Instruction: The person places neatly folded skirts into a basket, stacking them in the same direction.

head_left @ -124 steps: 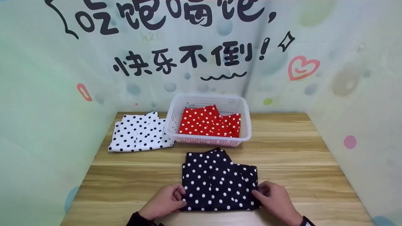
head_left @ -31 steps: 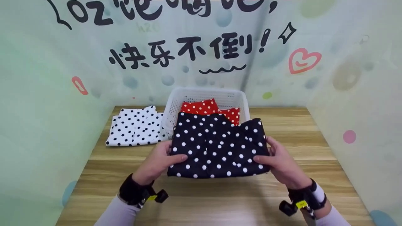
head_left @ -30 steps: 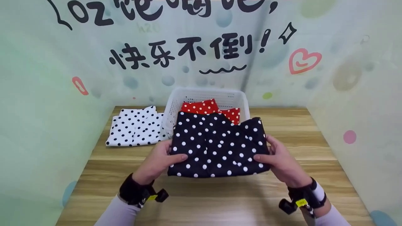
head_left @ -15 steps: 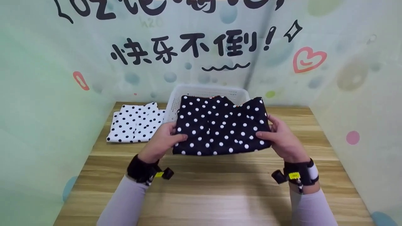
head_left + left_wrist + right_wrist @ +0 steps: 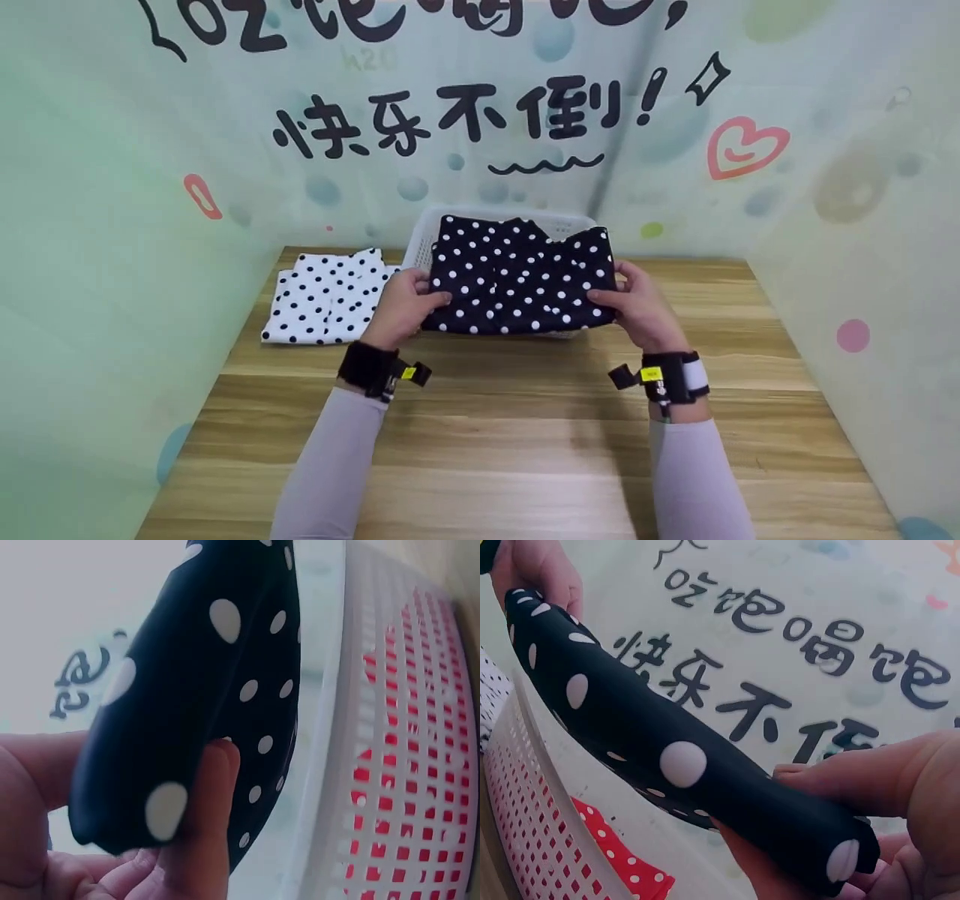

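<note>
Both hands hold a folded black garment with white dots (image 5: 517, 277) over a white plastic basket (image 5: 420, 240). My left hand (image 5: 409, 304) pinches its left edge, thumb on top and fingers beneath. At the opposite edge my right hand (image 5: 637, 304) grips it the same way. In the wrist views the cloth hangs above the basket rim (image 5: 547, 765). A red garment with white dots (image 5: 622, 855) lies inside the basket, hidden from the head view by the black one. Its red also shows through the basket holes in the left wrist view.
Left of the basket a folded white garment with black dots (image 5: 326, 300) lies on the wooden table (image 5: 487, 450). A printed curtain (image 5: 450, 157) closes off the back, with more cloth on both sides.
The hands lifted the black garment from the front of the table and carried it forward over the basket. It now covers the red garment in the head view.
</note>
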The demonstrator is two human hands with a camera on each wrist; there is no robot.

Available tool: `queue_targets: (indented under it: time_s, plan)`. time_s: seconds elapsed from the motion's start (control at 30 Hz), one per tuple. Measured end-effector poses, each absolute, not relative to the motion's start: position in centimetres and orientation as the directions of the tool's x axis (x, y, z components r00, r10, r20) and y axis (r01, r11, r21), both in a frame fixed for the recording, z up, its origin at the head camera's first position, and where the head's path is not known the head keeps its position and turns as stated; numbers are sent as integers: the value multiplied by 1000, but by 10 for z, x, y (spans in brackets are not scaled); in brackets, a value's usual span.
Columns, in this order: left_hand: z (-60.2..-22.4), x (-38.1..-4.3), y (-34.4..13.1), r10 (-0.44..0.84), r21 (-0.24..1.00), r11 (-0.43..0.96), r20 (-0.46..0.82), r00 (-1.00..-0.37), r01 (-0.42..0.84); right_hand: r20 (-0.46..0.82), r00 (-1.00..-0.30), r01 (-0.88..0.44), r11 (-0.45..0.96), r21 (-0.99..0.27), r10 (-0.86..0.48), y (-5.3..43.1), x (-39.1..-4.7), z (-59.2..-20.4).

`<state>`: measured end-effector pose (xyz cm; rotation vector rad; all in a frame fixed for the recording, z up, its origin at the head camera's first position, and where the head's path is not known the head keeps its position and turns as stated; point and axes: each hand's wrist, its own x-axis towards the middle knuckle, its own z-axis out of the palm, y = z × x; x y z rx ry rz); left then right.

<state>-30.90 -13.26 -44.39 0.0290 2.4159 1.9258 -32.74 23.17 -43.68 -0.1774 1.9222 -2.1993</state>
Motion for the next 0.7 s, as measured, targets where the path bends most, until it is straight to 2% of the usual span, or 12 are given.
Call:
queue_targets:
  time_s: [0.17,0.3,0.5,0.7]
  plan:
    - [-453,-328,-126,0,973,229,1,-1000,1,-69,-988,85,-111,-990,-138,227,-340,-447]
    - [-458,-342,-118,-65,962,273,34,-997,15,-51,-998,53,-47,-997,-34,219,-347,-454]
    - [-461,-361,-112,-168,936,351,100,-981,35,18,-994,1,182,-983,106,196,-353,-463]
    - [-469,-373,-109,-206,905,422,150,-967,51,135,-975,-53,402,-914,178,182,-356,-472]
